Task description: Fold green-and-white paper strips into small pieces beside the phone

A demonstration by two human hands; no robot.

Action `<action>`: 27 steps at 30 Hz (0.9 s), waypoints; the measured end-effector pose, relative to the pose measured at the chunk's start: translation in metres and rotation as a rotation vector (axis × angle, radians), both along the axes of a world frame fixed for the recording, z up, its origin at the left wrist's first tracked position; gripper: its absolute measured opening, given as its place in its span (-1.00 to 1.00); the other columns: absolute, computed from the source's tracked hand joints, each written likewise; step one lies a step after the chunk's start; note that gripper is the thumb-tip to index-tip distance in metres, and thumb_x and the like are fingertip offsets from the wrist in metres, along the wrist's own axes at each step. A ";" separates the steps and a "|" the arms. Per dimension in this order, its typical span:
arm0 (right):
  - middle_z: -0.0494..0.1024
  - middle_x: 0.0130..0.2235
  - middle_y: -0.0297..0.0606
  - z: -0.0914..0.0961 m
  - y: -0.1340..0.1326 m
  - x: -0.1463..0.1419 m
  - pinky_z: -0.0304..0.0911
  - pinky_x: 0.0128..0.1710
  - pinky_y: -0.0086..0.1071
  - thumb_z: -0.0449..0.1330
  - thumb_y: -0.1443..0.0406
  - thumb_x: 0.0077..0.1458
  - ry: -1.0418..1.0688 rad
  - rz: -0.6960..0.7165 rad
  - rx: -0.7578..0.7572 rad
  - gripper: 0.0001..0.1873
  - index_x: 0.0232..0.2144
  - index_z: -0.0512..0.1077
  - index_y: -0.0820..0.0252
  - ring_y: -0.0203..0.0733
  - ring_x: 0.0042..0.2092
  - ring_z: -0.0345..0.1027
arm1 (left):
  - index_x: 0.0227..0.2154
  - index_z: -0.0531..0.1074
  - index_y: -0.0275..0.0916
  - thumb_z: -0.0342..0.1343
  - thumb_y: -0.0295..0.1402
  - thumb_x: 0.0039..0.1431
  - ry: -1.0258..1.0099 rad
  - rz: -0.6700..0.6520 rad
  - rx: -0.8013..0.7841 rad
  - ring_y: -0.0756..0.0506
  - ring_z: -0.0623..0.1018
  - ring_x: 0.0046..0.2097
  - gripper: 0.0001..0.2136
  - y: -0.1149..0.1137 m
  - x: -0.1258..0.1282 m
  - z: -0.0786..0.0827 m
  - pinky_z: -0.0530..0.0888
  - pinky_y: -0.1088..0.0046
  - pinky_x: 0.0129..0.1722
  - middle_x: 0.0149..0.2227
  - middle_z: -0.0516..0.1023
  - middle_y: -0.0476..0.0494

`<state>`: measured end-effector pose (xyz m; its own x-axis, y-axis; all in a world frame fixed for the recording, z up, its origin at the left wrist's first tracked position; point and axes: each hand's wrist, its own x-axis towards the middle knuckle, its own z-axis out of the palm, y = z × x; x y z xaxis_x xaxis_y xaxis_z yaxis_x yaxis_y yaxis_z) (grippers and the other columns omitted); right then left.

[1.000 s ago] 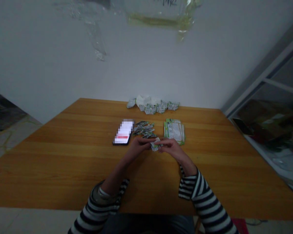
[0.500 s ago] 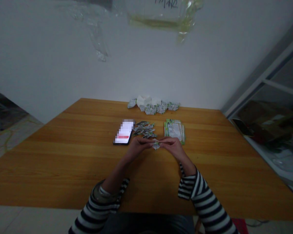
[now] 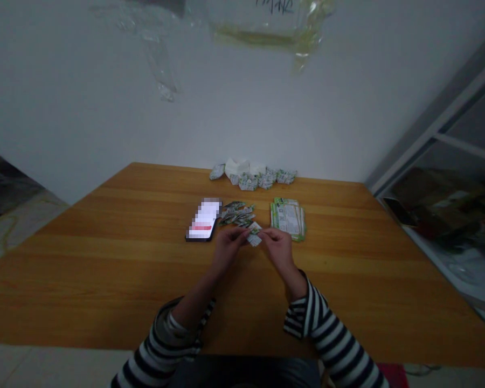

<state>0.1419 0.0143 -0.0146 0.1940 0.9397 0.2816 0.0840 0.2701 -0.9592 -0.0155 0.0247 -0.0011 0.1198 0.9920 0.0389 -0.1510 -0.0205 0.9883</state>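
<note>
My left hand (image 3: 226,249) and my right hand (image 3: 277,247) meet over the middle of the wooden table (image 3: 105,269), both pinching one small green-and-white folded paper piece (image 3: 254,234) between the fingertips. Just beyond it lies a little heap of similar folded pieces (image 3: 237,214). A stack of flat green-and-white printed sheets (image 3: 288,218) lies to the right of my right hand. A phone (image 3: 204,219) with a lit screen rests left of the heap.
A row of crumpled and folded paper pieces (image 3: 253,174) sits at the table's far edge by the white wall. A metal-framed shelf (image 3: 448,178) with clutter stands to the right. Clear plastic (image 3: 267,27) hangs on the wall above.
Both hands have shifted slightly left and away from me, and the folded piece between them has turned, showing a whiter face. Nothing else on the table has moved.
</note>
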 end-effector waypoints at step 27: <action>0.64 -0.35 -0.27 0.000 -0.009 -0.025 0.41 -0.35 -0.36 0.34 0.18 -0.05 0.219 0.149 -0.126 -0.69 -0.23 0.52 0.18 -0.16 -0.35 0.52 | -0.50 0.52 -0.32 0.34 -0.10 -0.12 -0.003 0.077 -0.073 -0.04 0.52 -0.49 -0.67 0.004 -0.001 -0.005 0.45 0.47 -0.44 -0.53 0.58 -0.08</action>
